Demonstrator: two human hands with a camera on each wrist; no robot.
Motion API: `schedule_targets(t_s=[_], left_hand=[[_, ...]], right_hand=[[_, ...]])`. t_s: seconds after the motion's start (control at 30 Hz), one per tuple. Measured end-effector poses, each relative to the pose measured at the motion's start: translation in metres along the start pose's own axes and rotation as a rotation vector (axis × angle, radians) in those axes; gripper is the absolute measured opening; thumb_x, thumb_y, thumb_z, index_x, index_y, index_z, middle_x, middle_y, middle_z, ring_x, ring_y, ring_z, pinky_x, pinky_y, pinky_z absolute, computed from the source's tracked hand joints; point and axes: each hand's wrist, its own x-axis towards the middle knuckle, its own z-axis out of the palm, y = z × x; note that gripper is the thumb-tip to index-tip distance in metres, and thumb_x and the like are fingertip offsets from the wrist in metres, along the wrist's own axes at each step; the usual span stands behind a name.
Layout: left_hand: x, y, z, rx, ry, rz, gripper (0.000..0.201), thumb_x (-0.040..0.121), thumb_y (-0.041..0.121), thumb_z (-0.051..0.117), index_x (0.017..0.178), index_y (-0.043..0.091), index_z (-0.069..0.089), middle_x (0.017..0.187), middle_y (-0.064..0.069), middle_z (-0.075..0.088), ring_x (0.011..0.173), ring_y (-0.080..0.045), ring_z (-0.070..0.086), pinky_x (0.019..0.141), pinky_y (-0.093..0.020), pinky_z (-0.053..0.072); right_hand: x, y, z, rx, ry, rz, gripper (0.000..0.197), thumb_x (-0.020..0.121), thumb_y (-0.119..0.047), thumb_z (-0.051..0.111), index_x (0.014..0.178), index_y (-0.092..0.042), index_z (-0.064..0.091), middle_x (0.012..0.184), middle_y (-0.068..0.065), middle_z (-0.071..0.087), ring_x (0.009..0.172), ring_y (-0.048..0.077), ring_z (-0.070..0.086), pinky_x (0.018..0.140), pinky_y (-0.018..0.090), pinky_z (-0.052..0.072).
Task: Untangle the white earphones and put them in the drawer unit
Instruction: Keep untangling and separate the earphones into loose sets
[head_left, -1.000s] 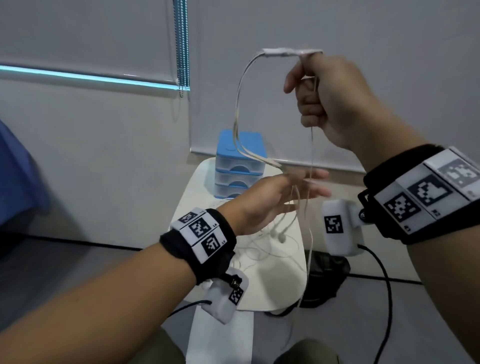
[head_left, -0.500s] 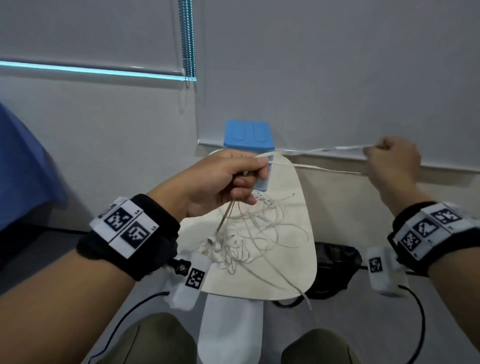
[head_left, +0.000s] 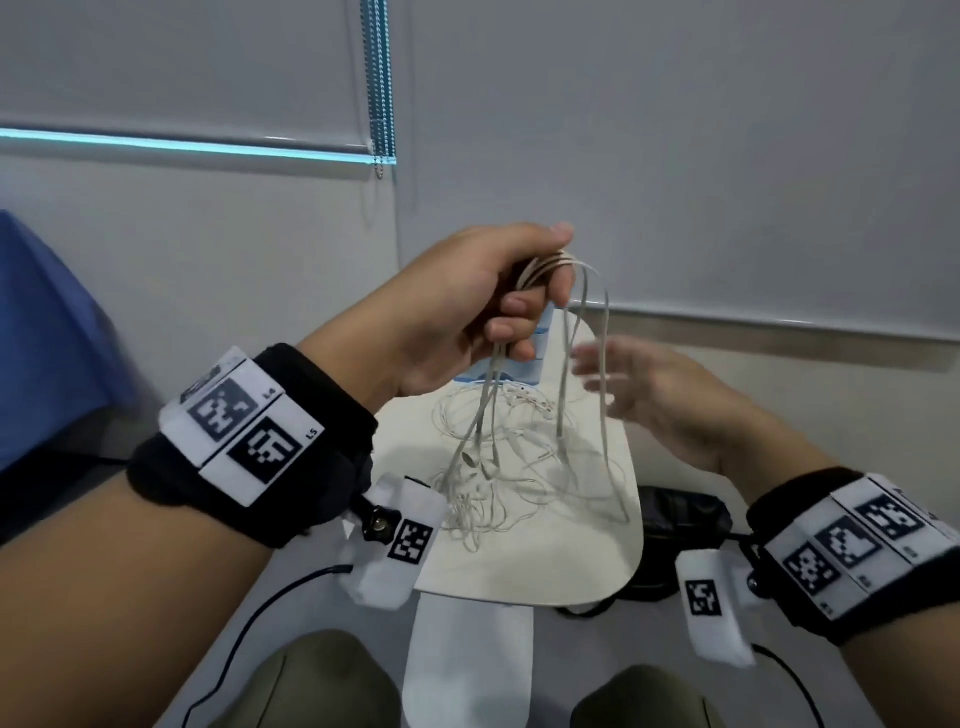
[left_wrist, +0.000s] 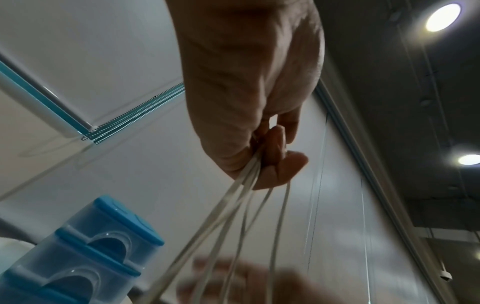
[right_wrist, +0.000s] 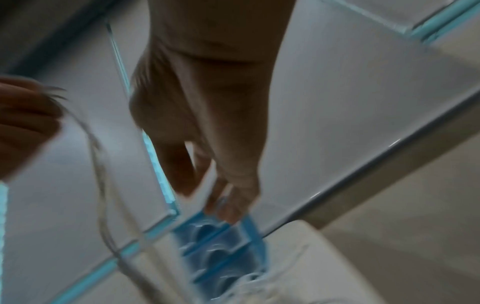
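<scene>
My left hand (head_left: 519, 306) is raised above the small white table (head_left: 587, 566) and grips a gathered bunch of white earphone cable (head_left: 545, 267), folded over its fingers. Loops and earbuds (head_left: 475, 460) hang down from it; the left wrist view shows the same strands (left_wrist: 233, 205) leaving the fist. More tangled white earphones (head_left: 519, 499) lie on the table. My right hand (head_left: 639, 384), blurred, is beside the hanging strands with fingers spread, holding nothing. The blue drawer unit (head_left: 524, 358) stands at the table's far end, mostly hidden by my left hand; it also shows as the drawer unit (left_wrist: 85, 253).
A wall with roller blinds and a bead chain (head_left: 379, 88) stands right behind the table. A black object (head_left: 680, 525) lies on the floor at the table's right. Something blue (head_left: 47, 332) is at the far left. My knees (head_left: 322, 680) are below the table.
My right hand has let go of the cable it was stretching rightward and come back toward the centre, open. My left hand has risen, with more cable gathered in it.
</scene>
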Motion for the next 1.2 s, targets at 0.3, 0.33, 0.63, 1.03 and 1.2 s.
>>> schedule_targets(t_s=[0.3, 0.33, 0.63, 1.03, 1.2], left_hand=[[0.010, 0.007, -0.021, 0.018, 0.286, 0.223, 0.030, 0.111, 0.018, 0.041, 0.084, 0.014, 0.055, 0.066, -0.001, 0.053, 0.059, -0.018, 0.057, 0.072, -0.034, 0.059], [0.010, 0.008, -0.031, 0.006, 0.341, 0.232, 0.030, 0.110, 0.017, 0.042, 0.082, 0.014, 0.054, 0.067, -0.002, 0.054, 0.061, -0.019, 0.058, 0.074, -0.036, 0.059], [0.009, -0.035, -0.099, 0.250, 0.567, -0.037, 0.020, 0.101, 0.018, 0.058, 0.085, 0.016, 0.069, 0.075, 0.003, 0.058, 0.064, -0.010, 0.054, 0.064, -0.024, 0.048], [0.040, -0.103, -0.099, 0.040, 0.439, -0.239, 0.011, 0.102, 0.007, 0.061, 0.097, 0.000, 0.068, 0.074, -0.010, 0.066, 0.064, -0.015, 0.066, 0.067, -0.026, 0.063], [0.047, -0.120, -0.103, 0.305, 0.447, -0.354, 0.012, 0.100, 0.007, 0.063, 0.099, -0.005, 0.069, 0.081, -0.015, 0.068, 0.064, -0.019, 0.067, 0.061, -0.028, 0.061]], right_hand=[[-0.018, -0.009, 0.066, 0.231, -0.592, 0.020, 0.063, 0.088, 0.005, 0.064, 0.144, -0.012, 0.041, 0.085, 0.012, 0.070, 0.108, 0.039, 0.069, 0.111, 0.051, 0.043], [-0.018, -0.004, 0.065, 0.199, -0.571, 0.065, 0.046, 0.095, 0.003, 0.061, 0.137, -0.009, 0.048, 0.073, 0.009, 0.064, 0.096, 0.036, 0.071, 0.108, 0.050, 0.047], [0.013, -0.002, 0.017, 0.215, 0.036, 0.243, 0.025, 0.108, -0.015, 0.045, 0.090, -0.011, 0.062, 0.064, 0.001, 0.036, 0.048, 0.014, 0.030, 0.039, 0.022, 0.038], [0.057, 0.031, 0.009, 0.289, 0.191, 0.381, 0.013, 0.103, -0.007, 0.055, 0.091, -0.006, 0.060, 0.070, 0.008, 0.046, 0.054, 0.015, 0.044, 0.050, 0.028, 0.051], [0.063, 0.059, 0.011, -0.321, 0.154, 0.319, 0.025, 0.093, -0.015, 0.072, 0.116, -0.015, 0.062, 0.104, 0.007, 0.060, 0.082, 0.020, 0.056, 0.066, 0.029, 0.045]])
